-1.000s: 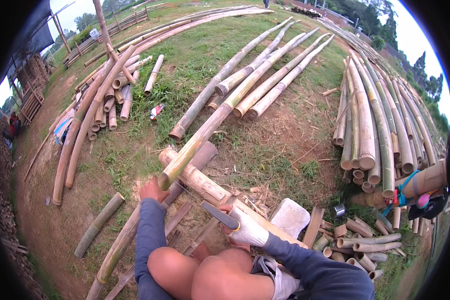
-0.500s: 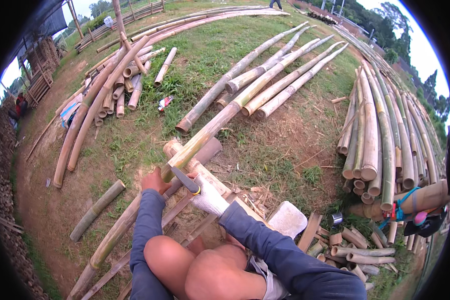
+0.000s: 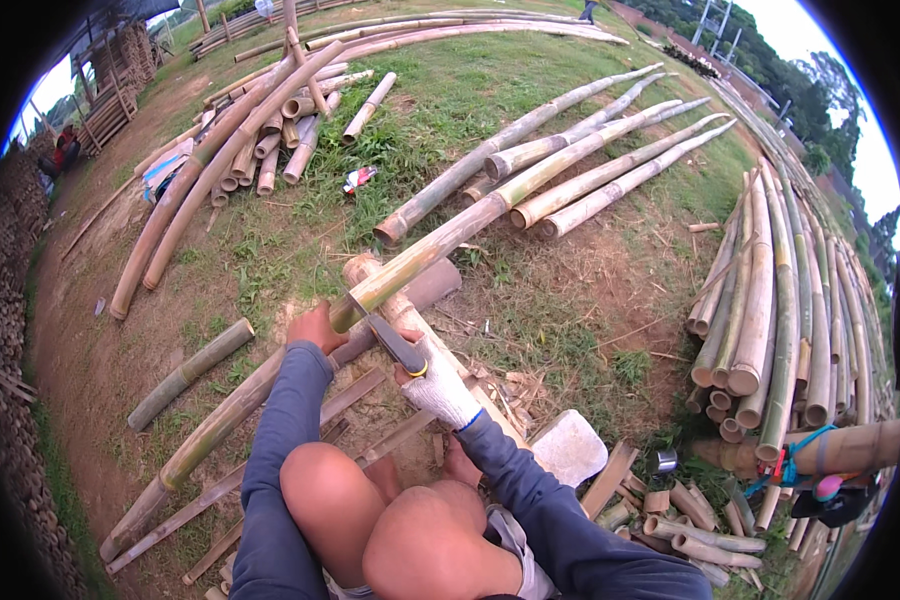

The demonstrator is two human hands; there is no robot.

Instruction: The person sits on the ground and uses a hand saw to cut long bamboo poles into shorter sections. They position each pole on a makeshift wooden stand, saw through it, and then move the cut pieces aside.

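Observation:
A long green-tan bamboo pole (image 3: 425, 253) runs diagonally from the lower left to the upper right. My bare left hand (image 3: 315, 328) is closed around it, just left of a saw's blade. In my right hand (image 3: 438, 385), covered by a white knit glove, is the handsaw (image 3: 400, 346), with a dark, yellow-trimmed grip. Its thin blade crosses the pole beside my left hand; how deep it sits cannot be made out. Under the pole lies a thick bamboo log (image 3: 407, 318) used as a crosspiece, with another thick bamboo piece (image 3: 435, 283) beside it.
Several bamboo poles (image 3: 610, 185) lie ahead on the grass, with a large stack (image 3: 760, 300) at right. Short bamboo offcuts (image 3: 710, 535) and a pale block (image 3: 570, 447) sit near my right arm. One cut length (image 3: 192, 373) rests at left; more pieces (image 3: 280, 145) are piled farther off.
My right hand has drawn the saw back toward me, so more blade shows between pole and grip. My left hand keeps its hold on the pole. The whole view has shifted slightly.

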